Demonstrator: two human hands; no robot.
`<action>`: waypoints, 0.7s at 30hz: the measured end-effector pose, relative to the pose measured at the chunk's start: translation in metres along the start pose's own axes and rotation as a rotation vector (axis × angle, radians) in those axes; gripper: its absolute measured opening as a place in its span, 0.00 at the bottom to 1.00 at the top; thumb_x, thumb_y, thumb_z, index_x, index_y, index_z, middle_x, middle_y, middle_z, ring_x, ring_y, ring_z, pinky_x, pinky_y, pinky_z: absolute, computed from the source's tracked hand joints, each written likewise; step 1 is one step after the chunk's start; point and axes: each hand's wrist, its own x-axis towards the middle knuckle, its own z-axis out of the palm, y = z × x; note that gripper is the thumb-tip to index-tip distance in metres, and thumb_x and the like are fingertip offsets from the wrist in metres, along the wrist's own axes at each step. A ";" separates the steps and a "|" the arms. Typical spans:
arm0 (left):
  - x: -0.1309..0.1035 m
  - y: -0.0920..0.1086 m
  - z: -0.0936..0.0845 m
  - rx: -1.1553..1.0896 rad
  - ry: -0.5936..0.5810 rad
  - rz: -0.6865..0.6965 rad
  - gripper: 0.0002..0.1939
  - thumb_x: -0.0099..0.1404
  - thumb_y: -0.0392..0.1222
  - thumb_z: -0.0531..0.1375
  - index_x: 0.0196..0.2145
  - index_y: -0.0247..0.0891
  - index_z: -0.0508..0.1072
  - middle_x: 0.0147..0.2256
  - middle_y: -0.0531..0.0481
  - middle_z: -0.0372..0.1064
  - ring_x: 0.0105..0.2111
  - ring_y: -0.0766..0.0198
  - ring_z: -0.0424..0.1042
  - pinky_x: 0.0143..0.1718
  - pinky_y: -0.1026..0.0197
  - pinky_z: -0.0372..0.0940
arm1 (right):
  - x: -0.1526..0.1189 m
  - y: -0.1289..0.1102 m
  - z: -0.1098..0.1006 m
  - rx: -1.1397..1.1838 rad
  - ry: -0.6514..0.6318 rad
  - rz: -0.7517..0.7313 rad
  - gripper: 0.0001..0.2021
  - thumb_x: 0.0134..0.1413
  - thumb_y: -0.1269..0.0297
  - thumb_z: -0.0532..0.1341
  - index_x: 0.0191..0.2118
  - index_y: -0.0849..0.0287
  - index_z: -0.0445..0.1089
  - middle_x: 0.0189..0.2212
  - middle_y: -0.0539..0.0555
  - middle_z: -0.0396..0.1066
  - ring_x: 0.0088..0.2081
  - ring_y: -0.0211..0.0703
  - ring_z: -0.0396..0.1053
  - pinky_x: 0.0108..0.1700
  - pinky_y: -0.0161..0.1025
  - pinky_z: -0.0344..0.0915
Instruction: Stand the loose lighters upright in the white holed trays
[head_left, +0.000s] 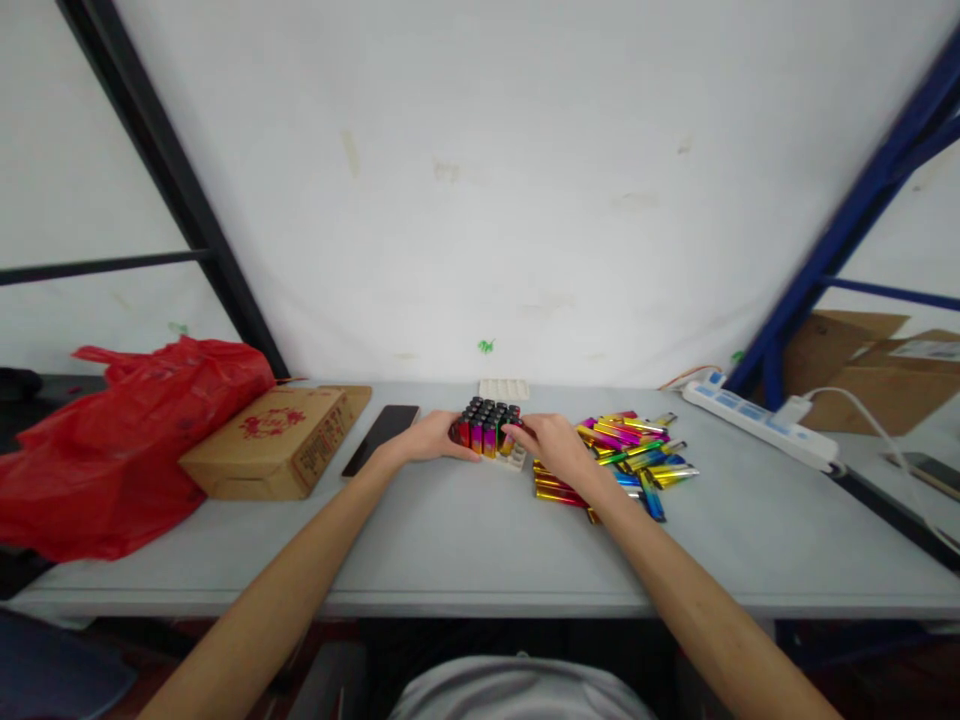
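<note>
Lots of stuff around our bench. On our left there's a red plastic bag [142, 440] up against a cardboard box [259, 450], then a dark phone [381, 438] lying flat just beside our left hand [435, 437]. A loose pile of shiny lighters [634, 450] sits to the right, and our right forearm reaches over its near left edge, so that's the main clutter in the way. Further right we've got a white power strip [761, 422] with a charger plugged in, plus an open carton [862, 370] past the blue frame [840, 220]. An empty-looking white tray [504, 388] lies at the back by the wall.

The upright lighters [487, 425] stand packed in the front tray [517, 458], mid-bench between our hands, black tops up and long axes pretty much vertical. The pile's lighters lie down, mostly sideways, pointing all over.

Our left hand is spread around the left side of the packed bunch, thumb along the near side. Our right hand [553, 442] has its fingers narrowed on a yellowish lighter [507, 443] at the bunch's right end, roughly upright; we can't tell its exact lean.
</note>
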 end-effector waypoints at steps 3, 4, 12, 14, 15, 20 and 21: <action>-0.001 0.002 -0.001 0.009 0.001 -0.004 0.32 0.50 0.62 0.71 0.45 0.36 0.79 0.38 0.51 0.80 0.39 0.52 0.76 0.37 0.61 0.65 | 0.001 0.000 -0.002 0.026 -0.041 -0.026 0.24 0.73 0.49 0.52 0.34 0.60 0.74 0.32 0.58 0.79 0.34 0.43 0.74 0.36 0.36 0.56; -0.001 0.002 -0.001 0.012 0.000 -0.006 0.32 0.50 0.62 0.72 0.45 0.36 0.79 0.38 0.51 0.80 0.39 0.52 0.76 0.37 0.61 0.65 | 0.001 0.000 -0.004 0.024 -0.053 -0.032 0.23 0.73 0.49 0.52 0.35 0.60 0.74 0.33 0.58 0.79 0.35 0.44 0.75 0.37 0.36 0.57; 0.001 -0.002 0.000 -0.018 -0.027 0.000 0.33 0.50 0.63 0.72 0.45 0.37 0.78 0.38 0.50 0.79 0.38 0.53 0.76 0.37 0.61 0.66 | 0.004 -0.009 -0.010 -0.098 -0.127 0.028 0.28 0.73 0.44 0.47 0.41 0.59 0.76 0.38 0.61 0.80 0.39 0.48 0.77 0.38 0.37 0.61; 0.001 -0.003 0.000 -0.035 -0.024 0.006 0.34 0.49 0.63 0.72 0.46 0.37 0.78 0.39 0.50 0.80 0.38 0.53 0.76 0.37 0.61 0.66 | 0.005 -0.013 -0.008 -0.121 -0.118 0.060 0.29 0.71 0.41 0.47 0.40 0.59 0.76 0.37 0.62 0.80 0.38 0.48 0.77 0.37 0.37 0.61; 0.001 -0.003 0.000 -0.039 -0.018 0.009 0.34 0.49 0.64 0.72 0.47 0.37 0.78 0.39 0.50 0.80 0.38 0.53 0.76 0.37 0.61 0.66 | 0.005 -0.015 -0.007 -0.125 -0.115 0.069 0.29 0.70 0.40 0.48 0.40 0.59 0.76 0.37 0.63 0.80 0.37 0.49 0.77 0.36 0.37 0.60; -0.001 0.001 -0.002 0.000 -0.007 0.001 0.34 0.49 0.64 0.72 0.46 0.37 0.79 0.38 0.50 0.79 0.39 0.52 0.75 0.37 0.61 0.66 | 0.001 -0.009 -0.010 -0.029 -0.122 0.006 0.28 0.68 0.39 0.51 0.36 0.57 0.76 0.33 0.60 0.80 0.35 0.48 0.77 0.34 0.36 0.58; -0.001 0.002 -0.002 0.002 -0.007 -0.001 0.34 0.49 0.64 0.72 0.46 0.37 0.79 0.38 0.51 0.79 0.39 0.52 0.76 0.37 0.61 0.65 | 0.000 -0.003 -0.012 -0.002 -0.122 -0.005 0.27 0.69 0.39 0.51 0.36 0.57 0.76 0.32 0.60 0.79 0.35 0.47 0.76 0.34 0.36 0.57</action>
